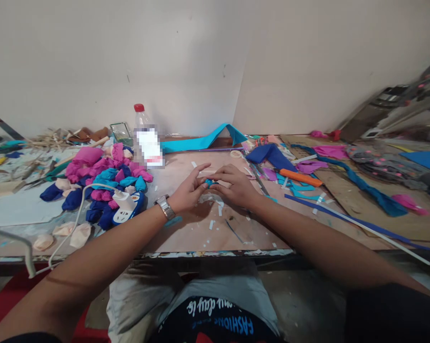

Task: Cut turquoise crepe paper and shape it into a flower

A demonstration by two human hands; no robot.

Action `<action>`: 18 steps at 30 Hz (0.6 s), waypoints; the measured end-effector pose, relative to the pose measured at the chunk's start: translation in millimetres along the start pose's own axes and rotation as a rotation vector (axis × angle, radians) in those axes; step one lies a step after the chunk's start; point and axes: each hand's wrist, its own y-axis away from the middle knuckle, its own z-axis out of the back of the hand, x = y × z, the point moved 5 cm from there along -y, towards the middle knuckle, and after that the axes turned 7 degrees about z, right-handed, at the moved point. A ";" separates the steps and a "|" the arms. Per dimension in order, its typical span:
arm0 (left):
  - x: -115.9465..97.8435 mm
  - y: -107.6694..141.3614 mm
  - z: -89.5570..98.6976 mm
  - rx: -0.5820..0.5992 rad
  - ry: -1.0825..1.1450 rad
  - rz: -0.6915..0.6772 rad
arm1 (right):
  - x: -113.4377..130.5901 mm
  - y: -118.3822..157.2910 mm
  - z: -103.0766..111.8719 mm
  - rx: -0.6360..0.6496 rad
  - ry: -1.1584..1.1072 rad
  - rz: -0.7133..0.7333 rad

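Note:
Between my two hands, over the middle of the table, is a small bunched blue piece point(209, 182) that looks like fabric or crepe paper. My left hand point(190, 189) pinches it from the left with thumb and fingers; a metal watch is on that wrist. My right hand point(232, 185) pinches the same piece from the right, its fingertips closed around it. Much of the piece is hidden by the fingers. Small white paper scraps point(211, 224) lie on the tabletop just below the hands.
Left of my hands sits a heap of pink and blue puffed pieces point(104, 178) beside a power strip point(127, 209) with a white cable. A red-capped bottle point(139, 114) stands behind. On the right lie an orange cutter point(301, 177), blue strips point(361, 178) and cardboard point(351, 200).

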 end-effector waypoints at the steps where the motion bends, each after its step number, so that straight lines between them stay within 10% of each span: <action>1: 0.4 -0.2 -0.1 0.002 0.014 0.002 | -0.1 0.1 -0.5 0.006 -0.003 0.002; 18: 7.4 -5.2 16.2 -0.206 0.095 0.084 | -0.9 -0.5 1.8 -0.041 -0.076 -0.039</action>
